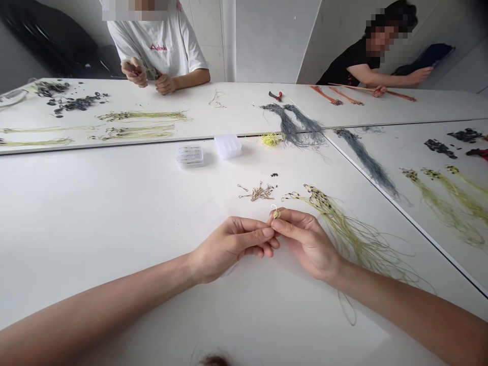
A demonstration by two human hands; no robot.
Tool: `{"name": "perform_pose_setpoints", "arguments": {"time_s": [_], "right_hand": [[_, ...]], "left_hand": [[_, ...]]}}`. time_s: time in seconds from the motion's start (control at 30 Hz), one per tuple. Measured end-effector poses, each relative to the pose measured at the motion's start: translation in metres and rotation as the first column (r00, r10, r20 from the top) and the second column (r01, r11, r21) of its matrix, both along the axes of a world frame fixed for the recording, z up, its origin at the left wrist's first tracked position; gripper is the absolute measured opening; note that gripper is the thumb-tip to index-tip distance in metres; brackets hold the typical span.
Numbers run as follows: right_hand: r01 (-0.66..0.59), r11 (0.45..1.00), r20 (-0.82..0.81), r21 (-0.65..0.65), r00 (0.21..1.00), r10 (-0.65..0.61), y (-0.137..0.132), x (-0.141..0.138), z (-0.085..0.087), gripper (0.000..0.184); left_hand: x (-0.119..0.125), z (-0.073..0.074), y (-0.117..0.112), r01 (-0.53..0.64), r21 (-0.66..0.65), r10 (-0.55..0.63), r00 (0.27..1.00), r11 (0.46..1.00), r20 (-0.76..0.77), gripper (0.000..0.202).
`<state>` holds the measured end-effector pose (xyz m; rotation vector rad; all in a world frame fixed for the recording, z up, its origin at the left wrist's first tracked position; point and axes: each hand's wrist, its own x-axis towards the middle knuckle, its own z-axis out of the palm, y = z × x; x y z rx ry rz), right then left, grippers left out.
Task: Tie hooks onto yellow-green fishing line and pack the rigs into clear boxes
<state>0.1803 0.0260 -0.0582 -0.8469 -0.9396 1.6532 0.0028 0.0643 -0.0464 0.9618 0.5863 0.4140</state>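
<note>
My left hand [232,245] and my right hand [305,240] meet fingertip to fingertip over the white table [95,213]. Both are closed in a pinch on a small loop of yellow-green line [275,212], which sticks up between them. A strand of the same line trails from under my right wrist toward the table's near edge. Just beyond the fingers lies a small pile of metal hooks [260,192]. A bundle of yellow-green lines with dark ends [343,226] fans out to the right of my right hand.
Two small clear plastic boxes [209,151] sit further back. Grey line bundles [293,124], a yellow tangle [271,139] and red pliers [275,95] lie beyond. More yellow-green bundles cover the adjoining tables. Two other people work at the far side.
</note>
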Motion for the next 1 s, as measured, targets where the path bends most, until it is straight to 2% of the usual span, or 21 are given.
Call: {"name": "perform_pose_setpoints", "arguments": {"time_s": [0.5, 0.77, 0.9, 1.0], "right_hand": [[0.038, 0.996, 0.033, 0.075, 0.999, -0.04, -0.003, 0.0, -0.005, 0.011], [-0.02, 0.999, -0.003, 0.036, 1.0, 0.02, -0.004, -0.001, -0.003, 0.012], [0.065, 0.998, 0.034, -0.003, 0.997, -0.065, 0.0, 0.004, -0.006, 0.01], [0.129, 0.992, 0.044, -0.015, 0.991, -0.128, 0.004, 0.008, -0.008, 0.009]], "left_hand": [[0.0, 0.002, -0.002, -0.059, 0.087, 0.06, 0.998, 0.994, -0.011, 0.025], [0.0, 0.0, -0.004, -0.05, 0.196, 0.066, 0.995, 0.979, -0.075, 0.026], [-0.001, 0.003, -0.002, -0.021, 0.171, 0.039, 0.994, 0.985, -0.102, 0.024], [-0.002, 0.007, 0.001, 0.032, 0.203, 0.006, 0.983, 0.979, -0.181, 0.023]]}}
